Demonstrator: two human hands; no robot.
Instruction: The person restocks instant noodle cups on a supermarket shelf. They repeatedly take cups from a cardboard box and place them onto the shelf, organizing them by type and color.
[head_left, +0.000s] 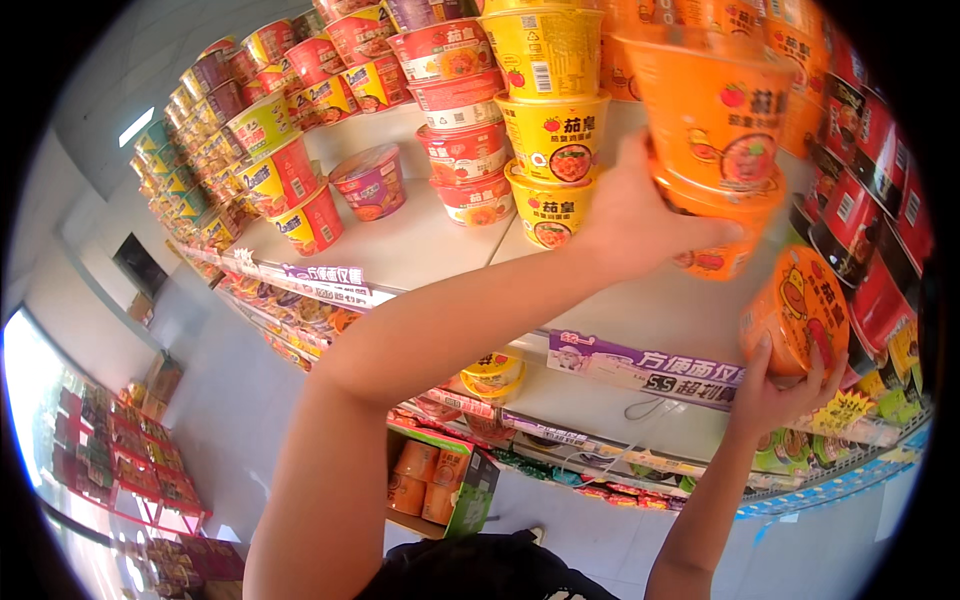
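My left hand (637, 214) reaches across the shelf (442, 255) and grips a lower orange noodle cup (720, 259), with the thumb lying across its front. A larger-looking orange noodle cup (712, 112) stands on top of that one, slightly blurred. In my right hand (787, 397) is another orange noodle cup (806, 307), tilted so that its printed lid faces me. The fingers wrap its lower side, at the shelf's front edge. Left of my left hand rises a stack of yellow noodle cups (551, 142).
Red noodle cups (465, 150) are stacked beside the yellow ones, and a purple cup (369, 182) sits alone. Red-and-black packages (862, 210) crowd the right. Price strips (645, 364) line the shelf edge. Below, an opened carton (480, 480) holds several orange cups.
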